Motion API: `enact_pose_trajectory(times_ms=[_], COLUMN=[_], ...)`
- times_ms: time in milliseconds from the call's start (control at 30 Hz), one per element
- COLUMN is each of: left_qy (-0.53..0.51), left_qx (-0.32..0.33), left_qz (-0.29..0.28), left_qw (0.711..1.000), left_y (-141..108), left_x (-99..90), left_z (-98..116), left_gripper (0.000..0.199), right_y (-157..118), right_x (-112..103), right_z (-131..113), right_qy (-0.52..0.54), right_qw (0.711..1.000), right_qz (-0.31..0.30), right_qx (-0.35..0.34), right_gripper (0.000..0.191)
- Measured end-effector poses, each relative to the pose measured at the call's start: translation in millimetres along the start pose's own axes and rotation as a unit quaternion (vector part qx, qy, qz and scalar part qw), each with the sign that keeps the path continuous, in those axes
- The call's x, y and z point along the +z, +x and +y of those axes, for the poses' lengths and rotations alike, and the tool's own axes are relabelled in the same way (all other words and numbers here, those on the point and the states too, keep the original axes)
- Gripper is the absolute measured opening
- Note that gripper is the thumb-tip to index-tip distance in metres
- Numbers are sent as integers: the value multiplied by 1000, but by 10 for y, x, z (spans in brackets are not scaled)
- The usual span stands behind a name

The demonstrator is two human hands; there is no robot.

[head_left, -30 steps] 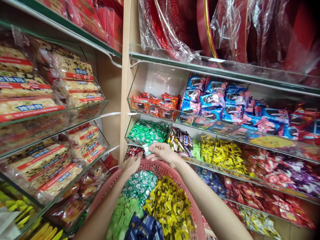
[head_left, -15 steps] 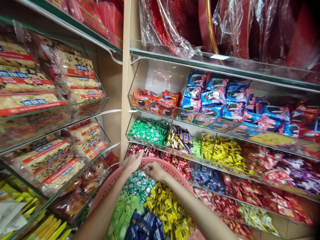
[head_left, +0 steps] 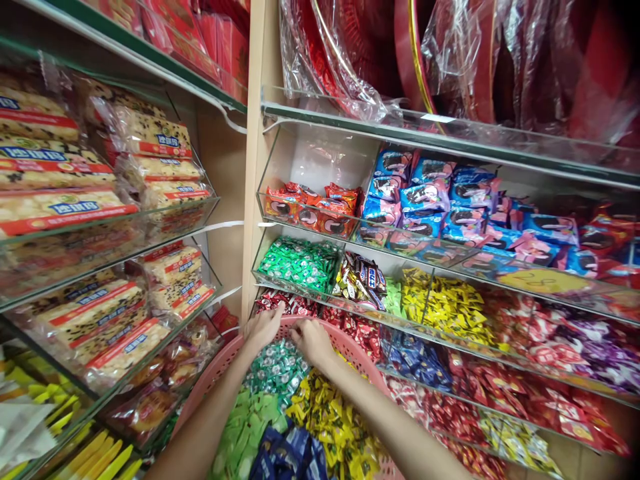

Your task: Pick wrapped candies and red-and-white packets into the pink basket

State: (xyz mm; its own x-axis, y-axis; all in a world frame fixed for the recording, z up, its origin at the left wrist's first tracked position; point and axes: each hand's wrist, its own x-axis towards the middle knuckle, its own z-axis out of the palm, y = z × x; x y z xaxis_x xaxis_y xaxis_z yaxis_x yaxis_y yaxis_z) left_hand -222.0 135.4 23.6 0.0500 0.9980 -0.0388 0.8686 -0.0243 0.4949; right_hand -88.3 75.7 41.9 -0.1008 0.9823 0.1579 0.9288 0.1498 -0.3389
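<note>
A round pink plastic basket (head_left: 345, 332) with a perforated wall holds wrapped candies sorted by colour. Teal-green candies (head_left: 277, 365) lie at its far end, with light green candies (head_left: 253, 423), yellow candies (head_left: 340, 427) and dark blue candies (head_left: 289, 457) nearer. My left hand (head_left: 263, 329) is at the far left rim, with some fingers stretched out toward red candies (head_left: 285, 303) on the shelf; its other fingers are partly hidden. Beside the far rim, above the teal-green candies, my right hand (head_left: 313, 341) has curled fingers. What they hold, if anything, is hidden.
A clear shelf bin of green candies (head_left: 300, 263) stands just above the basket. To its right are yellow candies (head_left: 447, 303) and blue snack packs (head_left: 425, 193). Packaged pastry bars (head_left: 95, 307) fill the left shelves. A wooden post (head_left: 253, 200) divides both sides.
My right hand has shifted slightly up, and its fingers have turned in toward the far rim. My left hand stays at nearly the same place. The candies look unchanged.
</note>
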Motion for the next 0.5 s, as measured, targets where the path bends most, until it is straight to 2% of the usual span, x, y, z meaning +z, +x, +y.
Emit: enact_pose_trajectory(times_ms=[67, 167, 300, 400, 500], left_qy=[4, 1, -7, -11, -9], left_qx=[-3, -11, -2, -1, -12], left_qz=[0, -6, -15, -16, -16], left_qw=[1000, 1000, 1000, 1000, 1000], left_y=[9, 12, 0, -9, -14], left_x=[3, -3, -20, -28, -36], left_z=[5, 24, 42, 37, 21], left_gripper=[74, 68, 68, 69, 70], right_y=[3, 118, 473, 779, 996], right_x=[-194, -484, -780, -849, -794], right_z=[-84, -202, -271, -236, -170], right_qy=[-41, -71, -95, -120, -105], right_qw=[999, 993, 986, 985, 992], right_qz=[17, 76, 129, 121, 66], right_qx=[-20, -55, -39, -3, 30], right_gripper=[27, 38, 32, 25, 28])
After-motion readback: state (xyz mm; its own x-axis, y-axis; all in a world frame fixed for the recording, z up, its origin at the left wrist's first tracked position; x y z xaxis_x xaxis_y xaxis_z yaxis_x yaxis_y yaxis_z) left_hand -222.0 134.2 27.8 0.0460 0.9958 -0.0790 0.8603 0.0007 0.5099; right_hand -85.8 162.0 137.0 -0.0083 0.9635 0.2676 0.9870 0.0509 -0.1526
